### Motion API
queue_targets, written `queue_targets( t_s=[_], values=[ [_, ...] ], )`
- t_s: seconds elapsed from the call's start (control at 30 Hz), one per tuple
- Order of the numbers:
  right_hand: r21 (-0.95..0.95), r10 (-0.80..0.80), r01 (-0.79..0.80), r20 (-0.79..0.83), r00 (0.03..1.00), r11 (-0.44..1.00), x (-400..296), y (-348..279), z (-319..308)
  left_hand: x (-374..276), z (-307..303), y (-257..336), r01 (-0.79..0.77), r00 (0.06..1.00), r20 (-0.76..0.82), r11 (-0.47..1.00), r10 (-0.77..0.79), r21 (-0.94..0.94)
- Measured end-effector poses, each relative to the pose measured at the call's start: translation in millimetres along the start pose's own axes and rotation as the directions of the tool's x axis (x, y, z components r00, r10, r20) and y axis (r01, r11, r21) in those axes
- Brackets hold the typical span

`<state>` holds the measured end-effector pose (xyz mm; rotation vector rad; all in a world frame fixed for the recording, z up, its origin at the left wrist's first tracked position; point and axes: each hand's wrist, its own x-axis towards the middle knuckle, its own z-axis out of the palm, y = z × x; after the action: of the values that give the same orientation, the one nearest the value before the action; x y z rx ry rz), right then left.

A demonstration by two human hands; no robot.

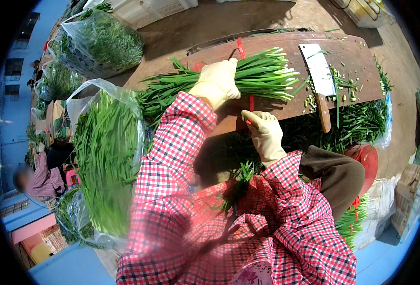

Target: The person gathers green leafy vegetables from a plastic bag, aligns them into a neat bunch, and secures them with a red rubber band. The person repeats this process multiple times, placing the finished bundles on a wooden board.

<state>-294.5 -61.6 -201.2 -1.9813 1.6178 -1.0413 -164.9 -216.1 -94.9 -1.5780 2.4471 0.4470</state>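
My left hand, in a pale rubber glove, grips a bunch of long green leafy stalks, perhaps garlic chives, lying on a wooden board. The pale cut ends point right. A red plastic tie lies across the board under the bunch, its far end loose beyond it. My right hand, gloved too, is closed at the board's near edge on a red strip, seemingly the same tie's near end. To the right a cleaver with a wooden handle lies on the board, handle over the near edge, among cut stem bits.
An open plastic bag of long green stalks stands at my left. Beyond it are more bags of greens. Trimmed greens lie below the board's right end, near a red round object. Another person sits at far left.
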Motion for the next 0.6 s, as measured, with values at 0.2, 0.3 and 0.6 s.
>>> queue_targets(
  t_s=[0.2, 0.3, 0.6],
  values=[
    [-0.249, -0.207, 0.177, -0.102, 0.973, 0.952, 4.9, -18.0, -18.9, -23.7, 35.8, 8.7, -0.092, 0.951, -0.259, 0.954, 0.169, 0.285],
    [-0.312, -0.291, 0.221, -0.200, 0.935, 0.924, 12.9, -26.9, -20.9, -15.6, 34.2, 1.5, -0.107, 0.952, -0.236, 0.937, 0.193, 0.333],
    [-0.301, -0.432, 0.336, -0.357, 0.828, 0.893, 104.9, -12.8, -28.8, -0.6, 27.0, -11.6, -0.236, 0.931, -0.259, 0.965, 0.259, 0.116]
  ],
)
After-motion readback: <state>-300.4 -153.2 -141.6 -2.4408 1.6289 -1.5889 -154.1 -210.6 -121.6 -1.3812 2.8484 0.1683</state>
